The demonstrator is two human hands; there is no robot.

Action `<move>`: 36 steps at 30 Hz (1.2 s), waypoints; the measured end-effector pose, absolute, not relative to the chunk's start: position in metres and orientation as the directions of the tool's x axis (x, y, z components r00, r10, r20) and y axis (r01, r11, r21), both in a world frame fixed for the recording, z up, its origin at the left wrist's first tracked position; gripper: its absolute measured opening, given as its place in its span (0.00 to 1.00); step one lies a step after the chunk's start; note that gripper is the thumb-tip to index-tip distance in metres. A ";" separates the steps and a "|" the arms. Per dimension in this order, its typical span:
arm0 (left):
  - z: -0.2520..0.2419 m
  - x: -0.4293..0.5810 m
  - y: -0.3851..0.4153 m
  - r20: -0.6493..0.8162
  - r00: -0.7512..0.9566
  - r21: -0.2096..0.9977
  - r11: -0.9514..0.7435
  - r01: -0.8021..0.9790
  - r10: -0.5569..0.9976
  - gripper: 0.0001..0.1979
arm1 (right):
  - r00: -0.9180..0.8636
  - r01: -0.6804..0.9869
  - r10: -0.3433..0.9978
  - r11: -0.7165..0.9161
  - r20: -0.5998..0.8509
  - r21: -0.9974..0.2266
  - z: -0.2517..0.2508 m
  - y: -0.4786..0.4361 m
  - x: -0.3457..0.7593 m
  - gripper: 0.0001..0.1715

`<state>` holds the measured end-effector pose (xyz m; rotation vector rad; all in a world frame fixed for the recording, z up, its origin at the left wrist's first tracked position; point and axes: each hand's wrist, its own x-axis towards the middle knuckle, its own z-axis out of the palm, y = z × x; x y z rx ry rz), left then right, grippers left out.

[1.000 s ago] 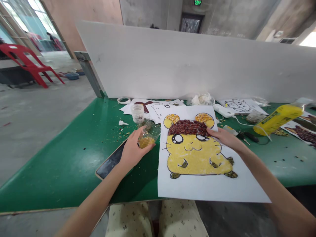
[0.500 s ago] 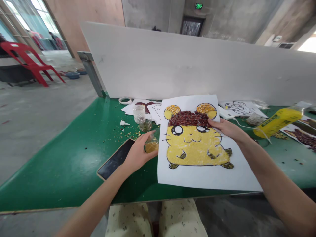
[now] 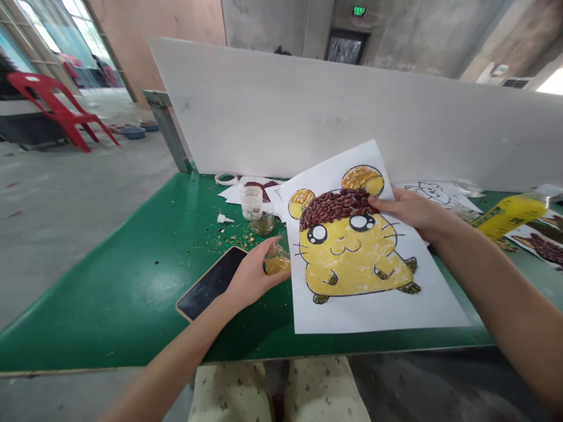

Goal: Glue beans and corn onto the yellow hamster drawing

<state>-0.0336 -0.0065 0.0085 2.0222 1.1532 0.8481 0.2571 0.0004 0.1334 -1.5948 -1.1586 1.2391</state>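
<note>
A white sheet with a hamster picture [image 3: 352,264] is pinched at its upper right by my right hand [image 3: 407,212], thumb on the front. Dark red beans cover the hamster's head, yellow grains its body, and corn-like pieces its ears. The sheet is tilted and raised above the table. To its left, my left hand [image 3: 255,271] curls round a clear plastic container [image 3: 278,262] with yellow grains inside. The sheet hides part of that container. A dark phone [image 3: 211,284] lies beside my left wrist.
On the green table [image 3: 109,293], clear jars [image 3: 263,221], a white nozzle cap [image 3: 225,219], a tape roll [image 3: 226,178] and scattered grains lie behind my left hand. A yellow bottle [image 3: 510,215] and more pictures [image 3: 539,243] are at right. A white partition [image 3: 329,117] stands behind.
My right hand has lifted the sheet's upper right corner, so the picture now leans counter-clockwise. My left hand still holds the container, shifted slightly right in view.
</note>
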 end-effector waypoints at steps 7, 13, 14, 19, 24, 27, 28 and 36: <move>0.006 -0.033 -0.007 0.216 0.398 0.799 -0.396 0.453 0.891 0.34 | -0.038 0.322 0.973 -0.204 -0.228 -0.924 0.164 0.014 0.251 0.17; 0.005 -0.032 -0.007 0.229 0.398 0.802 -0.404 0.441 0.888 0.35 | -0.118 0.407 0.960 -0.186 -0.254 -0.894 0.189 0.022 0.234 0.19; 0.005 -0.032 -0.007 0.229 0.396 0.800 -0.404 0.444 0.889 0.35 | -0.116 0.425 0.958 -0.189 -0.261 -0.885 0.192 0.023 0.231 0.19; 0.006 -0.032 -0.008 0.228 0.395 0.797 -0.403 0.449 0.890 0.35 | -0.115 0.493 0.944 -0.216 -0.309 -0.843 0.205 0.028 0.220 0.20; 0.004 -0.032 -0.008 0.233 0.377 0.803 -0.396 0.444 0.896 0.35 | -0.087 0.540 0.949 -0.209 -0.302 -0.815 0.211 0.037 0.218 0.21; 0.001 -0.032 -0.007 0.227 0.360 0.812 -0.379 0.443 0.905 0.36 | -0.093 0.598 0.960 -0.159 -0.265 -0.786 0.212 0.040 0.215 0.23; 0.001 -0.032 -0.007 0.219 0.354 0.815 -0.370 0.445 0.909 0.36 | -0.107 0.612 0.959 -0.144 -0.261 -0.778 0.213 0.040 0.214 0.24; -0.005 -0.034 -0.004 0.195 0.336 0.833 -0.336 0.439 0.921 0.38 | -0.096 0.562 0.969 -0.134 -0.225 -0.816 0.220 0.037 0.214 0.21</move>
